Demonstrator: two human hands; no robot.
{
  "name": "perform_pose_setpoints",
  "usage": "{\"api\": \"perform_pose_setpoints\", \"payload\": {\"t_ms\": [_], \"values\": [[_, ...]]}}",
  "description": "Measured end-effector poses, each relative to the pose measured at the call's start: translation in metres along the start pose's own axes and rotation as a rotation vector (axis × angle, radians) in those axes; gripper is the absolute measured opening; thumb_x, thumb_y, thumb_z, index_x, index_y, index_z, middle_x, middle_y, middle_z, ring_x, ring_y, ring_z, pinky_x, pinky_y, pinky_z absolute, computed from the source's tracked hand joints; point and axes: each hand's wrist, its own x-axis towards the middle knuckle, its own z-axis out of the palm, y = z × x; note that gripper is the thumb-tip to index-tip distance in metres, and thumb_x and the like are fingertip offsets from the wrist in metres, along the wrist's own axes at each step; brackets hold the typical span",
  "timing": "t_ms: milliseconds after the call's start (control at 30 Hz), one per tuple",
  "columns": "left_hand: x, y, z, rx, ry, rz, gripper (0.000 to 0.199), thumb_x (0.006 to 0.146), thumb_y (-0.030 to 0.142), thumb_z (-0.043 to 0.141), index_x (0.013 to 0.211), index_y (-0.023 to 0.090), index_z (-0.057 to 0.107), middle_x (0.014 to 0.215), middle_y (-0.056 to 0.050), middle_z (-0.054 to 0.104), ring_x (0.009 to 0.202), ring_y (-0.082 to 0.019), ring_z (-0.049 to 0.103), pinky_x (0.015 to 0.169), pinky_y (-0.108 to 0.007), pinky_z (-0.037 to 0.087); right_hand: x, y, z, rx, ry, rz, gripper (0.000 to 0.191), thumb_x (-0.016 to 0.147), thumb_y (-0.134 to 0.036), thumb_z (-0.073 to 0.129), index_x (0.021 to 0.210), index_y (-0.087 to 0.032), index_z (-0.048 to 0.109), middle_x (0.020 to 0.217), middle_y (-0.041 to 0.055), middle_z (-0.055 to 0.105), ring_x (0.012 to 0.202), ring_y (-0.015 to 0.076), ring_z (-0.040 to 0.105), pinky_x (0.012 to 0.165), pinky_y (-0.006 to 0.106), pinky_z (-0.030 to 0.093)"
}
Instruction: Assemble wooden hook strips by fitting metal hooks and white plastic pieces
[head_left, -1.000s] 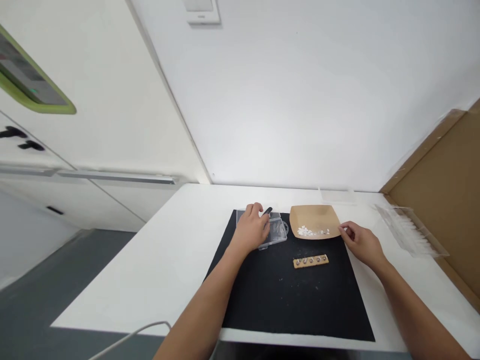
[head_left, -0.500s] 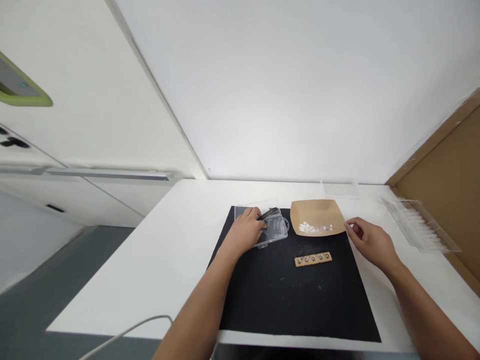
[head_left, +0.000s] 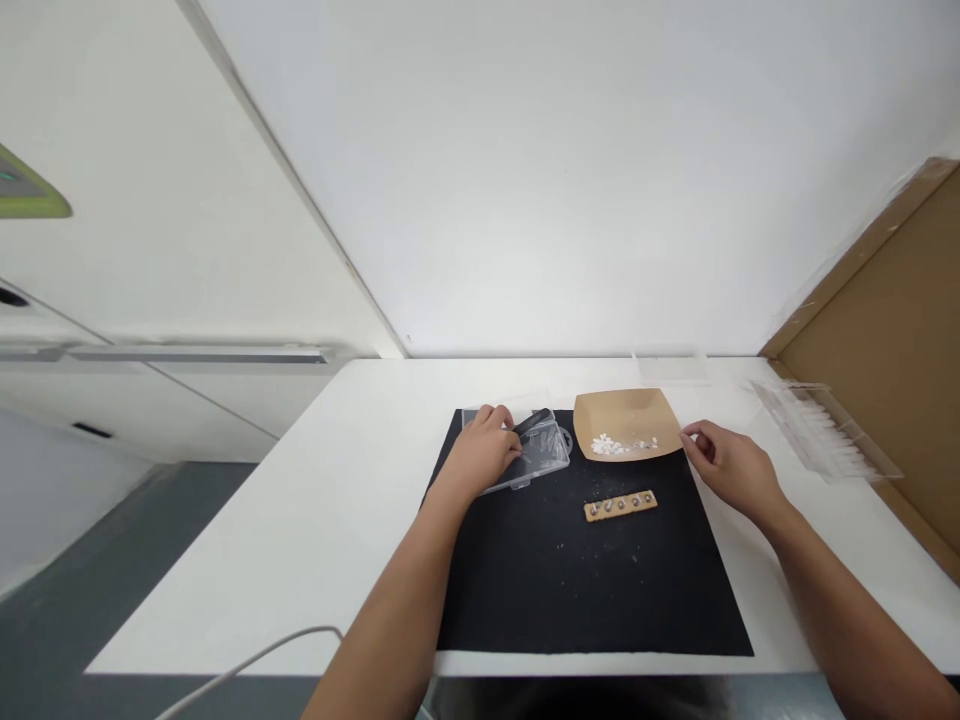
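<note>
On the tabletop (head_left: 262,530), a black mat (head_left: 525,590) is laid. The clear box (head_left: 556,466) may be dragged if its wall is caught by the left hand (head_left: 481,452). The cardboard tray (head_left: 622,408) may be tipped if its corner is pressed by the right hand (head_left: 729,465); whether that grip is closed on the rim cannot be told. The strip (head_left: 628,507), with 5 studs (head_left: 621,504), may be knocked by a sleeveless forearm (head_left: 405,590). The dark tool (head_left: 534,422), apparently held by the left grip above the box, may slip if loosely pinched. White pieces (head_left: 604,446) in the tray may be scattered by a jolt.
</note>
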Motion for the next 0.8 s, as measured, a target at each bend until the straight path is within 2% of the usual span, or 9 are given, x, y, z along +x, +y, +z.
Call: {"api": "perform_pose_setpoints", "payload": {"t_ms": [100, 167, 233, 333, 400, 467, 567, 733, 800], "values": [[0.003, 0.012, -0.011, -0.003, 0.042, 0.044, 0.017, 0.098, 0.020, 0.065, 0.087, 0.022, 0.078, 0.123, -0.013, 0.064, 0.117, -0.033, 0.055, 0.097, -0.050, 0.053, -0.001, -0.001, -0.002, 0.003, 0.033, -0.009, 0.028, 0.100, -0.052, 0.052, 0.100, -0.030, 0.070, 0.077, -0.0006, 0.070, 0.068, 0.0190, 0.063, 0.056, 0.030, 0.037], [0.007, 0.025, -0.018, -0.024, 0.084, 0.083, 0.019, 0.104, 0.024, 0.058, 0.098, 0.022, 0.076, 0.120, -0.012, 0.066, 0.114, -0.030, 0.057, 0.098, -0.048, 0.053, -0.002, -0.003, -0.003, 0.030, 0.084, -0.040, 0.028, 0.101, -0.050, 0.052, 0.101, -0.029, 0.071, 0.082, 0.0008, 0.072, 0.071, 0.0194, 0.065, 0.059, 0.031, 0.042], [0.009, 0.042, -0.019, -0.151, 0.194, 0.149, 0.020, 0.108, 0.026, 0.053, 0.103, 0.021, 0.072, 0.107, -0.011, 0.070, 0.104, -0.027, 0.060, 0.095, -0.045, 0.053, -0.004, -0.008, -0.003, 0.070, 0.153, -0.127, 0.029, 0.102, -0.048, 0.051, 0.103, -0.027, 0.071, 0.088, 0.0036, 0.073, 0.078, 0.0207, 0.067, 0.066, 0.033, 0.048], [0.011, 0.072, -0.011, -0.372, 0.309, 0.166, 0.020, 0.110, 0.030, 0.051, 0.107, 0.020, 0.068, 0.103, -0.008, 0.072, 0.097, -0.023, 0.063, 0.092, -0.042, 0.054, -0.011, -0.021, 0.000, 0.151, 0.195, -0.319, 0.027, 0.105, -0.043, 0.051, 0.105, -0.027, 0.071, 0.097, 0.0076, 0.073, 0.090, 0.0234, 0.068, 0.079, 0.037, 0.054], [0.010, 0.089, -0.003, -0.511, 0.309, 0.141, 0.020, 0.110, 0.033, 0.052, 0.107, 0.020, 0.067, 0.102, -0.008, 0.072, 0.091, -0.021, 0.064, 0.086, -0.040, 0.056, -0.019, -0.032, 0.005, 0.212, 0.195, -0.416, 0.021, 0.105, -0.038, 0.053, 0.107, -0.028, 0.072, 0.102, 0.0081, 0.073, 0.095, 0.0241, 0.069, 0.082, 0.038, 0.056], [0.008, 0.102, 0.004, -0.664, 0.267, 0.101, 0.021, 0.109, 0.036, 0.053, 0.107, 0.021, 0.068, 0.101, -0.008, 0.071, 0.088, -0.020, 0.063, 0.071, -0.033, 0.056, -0.027, -0.044, 0.011, 0.242, 0.210, -0.496, 0.018, 0.103, -0.033, 0.057, 0.111, -0.029, 0.072, 0.104, 0.0080, 0.073, 0.099, 0.0242, 0.069, 0.085, 0.038, 0.058], [0.007, 0.113, 0.007, -0.807, 0.225, 0.031, 0.023, 0.107, 0.041, 0.056, 0.102, 0.021, 0.067, 0.097, -0.007, 0.068, 0.082, -0.018, 0.062, 0.061, -0.027, 0.053, -0.034, -0.056, 0.022, 0.217, 0.213, -0.570, 0.021, 0.102, -0.031, 0.060, 0.120, -0.030, 0.071, 0.109, 0.0086, 0.072, 0.104, 0.0254, 0.069, 0.091, 0.040, 0.058], [0.007, 0.114, 0.007, -0.828, 0.211, 0.017, 0.023, 0.107, 0.040, 0.055, 0.100, 0.021, 0.065, 0.094, -0.006, 0.064, 0.082, -0.017, 0.060, 0.063, -0.027, 0.052, -0.025, -0.050, 0.027, 0.084, 0.191, -0.525, 0.027, 0.103, -0.036, 0.059, 0.126, -0.027, 0.069, 0.121, 0.0118, 0.071, 0.114, 0.0305, 0.067, 0.096, 0.048, 0.054], [0.006, 0.111, 0.008, -0.783, 0.230, 0.029, 0.021, 0.108, 0.038, 0.053, 0.101, 0.021, 0.063, 0.093, -0.005, 0.062, 0.083, -0.018, 0.060, 0.066, -0.029, 0.052, -0.019, -0.039, 0.021, 0.047, 0.115, -0.549, 0.030, 0.103, -0.036, 0.059, 0.130, -0.028, 0.067, 0.125, 0.0113, 0.070, 0.117, 0.0305, 0.066, 0.098, 0.048, 0.053]]}}
